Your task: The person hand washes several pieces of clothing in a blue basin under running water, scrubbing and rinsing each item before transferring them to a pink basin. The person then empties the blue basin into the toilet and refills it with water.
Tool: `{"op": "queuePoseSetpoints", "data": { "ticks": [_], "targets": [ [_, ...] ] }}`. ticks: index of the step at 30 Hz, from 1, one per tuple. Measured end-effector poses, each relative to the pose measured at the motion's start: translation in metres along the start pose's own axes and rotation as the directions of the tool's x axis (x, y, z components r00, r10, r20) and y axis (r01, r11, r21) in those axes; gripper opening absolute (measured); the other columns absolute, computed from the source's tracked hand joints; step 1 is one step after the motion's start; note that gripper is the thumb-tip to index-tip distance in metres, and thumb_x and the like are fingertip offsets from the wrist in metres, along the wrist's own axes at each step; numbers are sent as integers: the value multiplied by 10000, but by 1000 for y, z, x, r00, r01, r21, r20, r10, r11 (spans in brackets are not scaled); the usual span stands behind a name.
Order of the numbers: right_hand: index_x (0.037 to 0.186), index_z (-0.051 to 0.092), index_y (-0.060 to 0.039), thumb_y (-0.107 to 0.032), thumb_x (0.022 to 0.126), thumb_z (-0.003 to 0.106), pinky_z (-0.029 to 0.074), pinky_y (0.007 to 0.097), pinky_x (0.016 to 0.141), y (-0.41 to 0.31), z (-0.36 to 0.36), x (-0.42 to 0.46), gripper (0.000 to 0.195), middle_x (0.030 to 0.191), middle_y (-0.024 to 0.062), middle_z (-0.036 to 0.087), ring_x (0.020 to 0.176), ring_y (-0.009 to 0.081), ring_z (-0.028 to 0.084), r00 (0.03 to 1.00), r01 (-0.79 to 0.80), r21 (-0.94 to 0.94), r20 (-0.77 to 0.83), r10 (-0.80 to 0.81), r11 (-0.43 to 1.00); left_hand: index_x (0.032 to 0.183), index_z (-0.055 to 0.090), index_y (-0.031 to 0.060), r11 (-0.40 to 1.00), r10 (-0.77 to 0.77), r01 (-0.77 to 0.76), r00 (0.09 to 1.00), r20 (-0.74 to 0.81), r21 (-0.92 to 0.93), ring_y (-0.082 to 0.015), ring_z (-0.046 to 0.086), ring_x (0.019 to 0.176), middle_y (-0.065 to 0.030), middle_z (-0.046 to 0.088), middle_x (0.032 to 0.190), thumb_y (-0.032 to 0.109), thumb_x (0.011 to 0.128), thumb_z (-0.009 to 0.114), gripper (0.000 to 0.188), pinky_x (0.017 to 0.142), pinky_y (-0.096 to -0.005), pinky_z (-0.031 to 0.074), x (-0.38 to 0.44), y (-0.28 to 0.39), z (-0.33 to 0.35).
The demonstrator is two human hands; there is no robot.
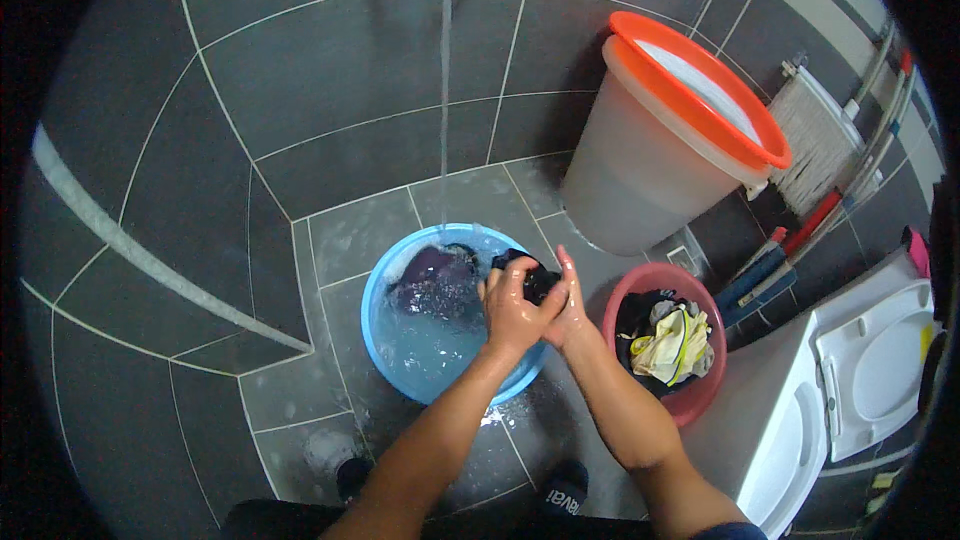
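A wet black cloth (541, 285) is bunched between my two hands, over the right side of a light-blue plastic basin (367, 326). My left hand (514, 307) curls its fingers around the bundle. Against its right side presses my right hand (571, 304), with fingers stretched upward. Inside the basin, a dark purple cloth (435, 274) lies partly under cloudy, bubbly water (431, 360). A thin stream of water (445, 105) falls from above into the basin's far side.
Right of my forearms stands a dark pink basin (694, 411) of clothes, a pale yellow garment (667, 352) on top. Behind it is a tall translucent bucket (645, 157) with an orange-rimmed top (776, 154). A toilet (772, 420) and long-handled cleaning tools (814, 221) flank the right side. Floor tiles (300, 405) look wet.
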State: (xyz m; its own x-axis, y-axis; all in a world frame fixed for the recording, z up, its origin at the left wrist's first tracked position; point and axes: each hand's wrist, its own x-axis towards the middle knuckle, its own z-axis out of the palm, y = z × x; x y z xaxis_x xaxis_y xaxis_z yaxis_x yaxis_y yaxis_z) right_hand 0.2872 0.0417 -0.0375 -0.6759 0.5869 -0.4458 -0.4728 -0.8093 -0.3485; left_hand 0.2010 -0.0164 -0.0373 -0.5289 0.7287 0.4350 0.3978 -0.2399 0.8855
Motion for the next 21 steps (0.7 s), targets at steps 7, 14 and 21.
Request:
{"op": "queuePoseSetpoints", "data": {
  "ticks": [7, 14, 21],
  "targets": [
    [1001, 633, -69, -444, 865, 699, 550, 422, 828, 9, 15, 19, 404, 978, 121, 662, 887, 278, 649, 968, 231, -154, -68, -243, 961, 828, 588, 34, 891, 446, -452, 888, 106, 36, -350, 522, 857, -145, 573, 868, 232, 736, 768, 283, 769, -452, 426, 22, -30, -7],
    [910, 598, -38, -232, 793, 672, 537, 404, 711, -20, 56, 16, 238, 849, 114, 613, 765, 260, 619, 966, 222, -72, -121, -229, 972, 1343, 422, 28, 913, -206, 248, 966, 157, -325, -319, 481, 1205, -206, 445, 1350, 337, 804, 788, 720, 1033, -411, 383, 46, -14, -6],
    [785, 602, -89, -312, 902, 622, 491, 396, 632, -22, 20, 43, 253, 777, 45, 605, 678, 170, 578, 619, 280, -928, -22, -785, 247, 884, 600, 19, 942, 324, -304, 935, -146, 144, -290, 557, 790, -125, 568, 859, 243, 867, 738, 264, 743, -374, 467, 53, 4, 26]
  ]
}}
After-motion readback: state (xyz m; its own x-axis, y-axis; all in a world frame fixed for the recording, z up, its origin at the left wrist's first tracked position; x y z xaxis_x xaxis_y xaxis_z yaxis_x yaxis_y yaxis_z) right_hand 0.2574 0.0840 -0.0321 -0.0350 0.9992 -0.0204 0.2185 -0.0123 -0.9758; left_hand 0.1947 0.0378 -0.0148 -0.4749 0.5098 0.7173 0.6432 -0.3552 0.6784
